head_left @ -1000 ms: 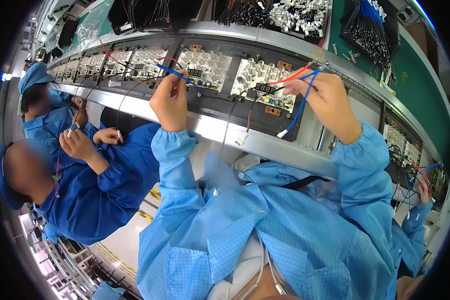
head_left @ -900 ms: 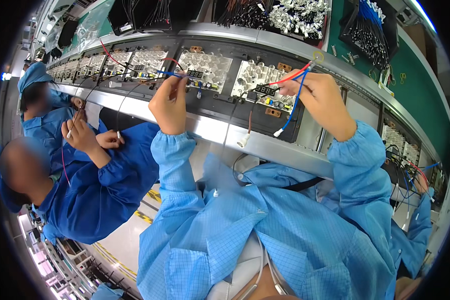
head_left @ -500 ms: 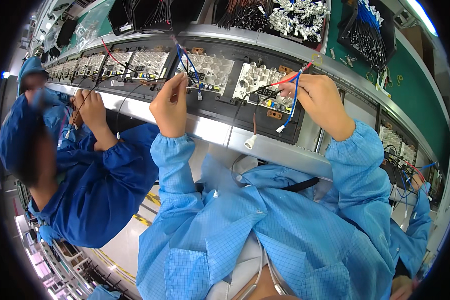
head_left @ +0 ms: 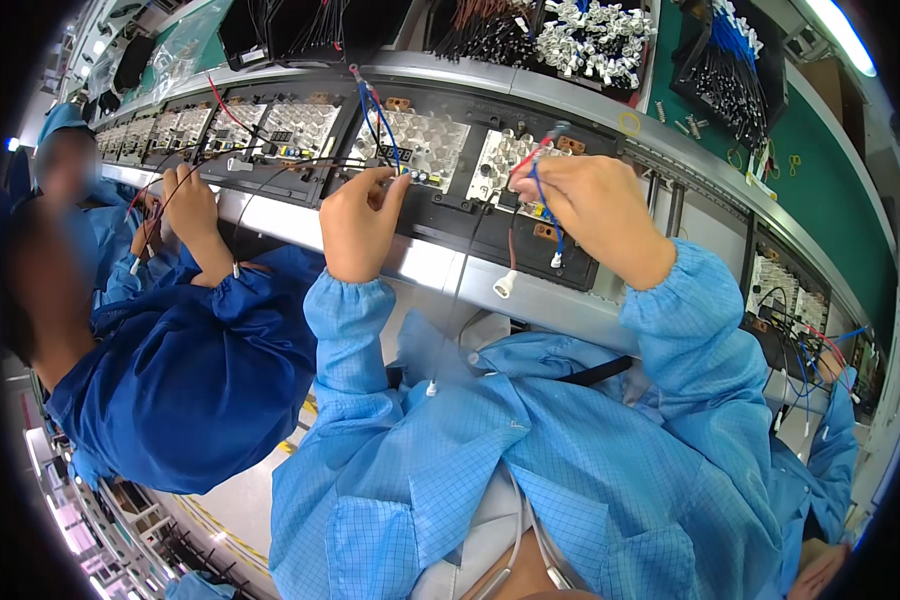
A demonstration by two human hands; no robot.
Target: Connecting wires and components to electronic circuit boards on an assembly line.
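Two circuit boards sit in a black tray (head_left: 450, 240) in front of me. My left hand (head_left: 358, 225) is closed at the lower edge of the left board (head_left: 440, 150), pinching the connector end of a blue wire (head_left: 392, 135). That wire and a red one rise to a joined tip at the tray's far side. Over the right board (head_left: 495, 160), my right hand (head_left: 600, 205) is closed on a red wire (head_left: 533, 157) and a blue wire (head_left: 553, 225). The blue wire's white plug hangs below my fingers. A brown wire with a white connector (head_left: 505, 285) dangles over the tray's near edge.
Bundles of white-ended wires (head_left: 595, 40) and blue wires (head_left: 738, 50) lie beyond the rail. Loose springs (head_left: 690, 125) rest on the green mat (head_left: 820, 160). On the left a co-worker in dark blue (head_left: 190, 370) handles wires; another person's sleeve (head_left: 835, 430) shows at right.
My left hand has moved down and right to the blue wire's end. My right hand has shifted left over the right board, drawing the red and blue wires along.
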